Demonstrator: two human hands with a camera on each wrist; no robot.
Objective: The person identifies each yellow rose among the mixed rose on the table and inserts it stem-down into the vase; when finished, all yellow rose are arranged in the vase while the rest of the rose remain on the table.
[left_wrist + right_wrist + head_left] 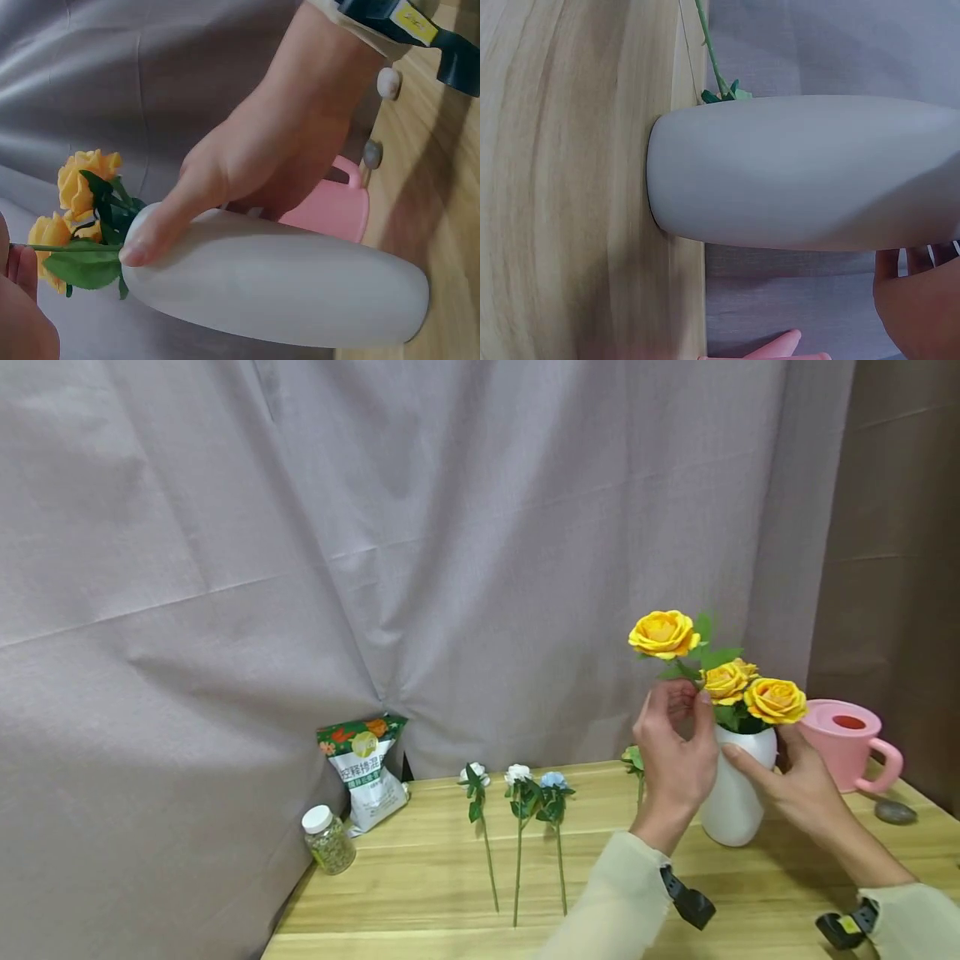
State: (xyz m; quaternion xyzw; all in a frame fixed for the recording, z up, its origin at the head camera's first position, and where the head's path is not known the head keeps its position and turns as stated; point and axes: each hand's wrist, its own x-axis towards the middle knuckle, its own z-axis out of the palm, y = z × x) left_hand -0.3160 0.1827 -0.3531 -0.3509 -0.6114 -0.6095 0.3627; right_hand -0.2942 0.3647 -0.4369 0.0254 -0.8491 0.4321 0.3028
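My left hand [678, 752] pinches the stem of a yellow rose [663, 635], whose bloom stands higher than the others. In the left wrist view its green stem [52, 248] runs from the fingertips to the vase mouth. My right hand [806, 785] grips the upper part of the white vase [735, 802], with the thumb across the near side by the rim. The vase stands upright on the table. Several more yellow roses [776, 702] with green leaves sit in its mouth. In the right wrist view, fingers [887, 262] curl behind the vase.
Left of the vase lie two white roses [517, 774] and a blue rose [555, 781]. Another pale green flower [633, 757] is partly behind my left hand. A pink watering can [836, 747] and grey stone [896, 812] are at right; a printed bag [371, 785] and jar [330, 843] at far left.
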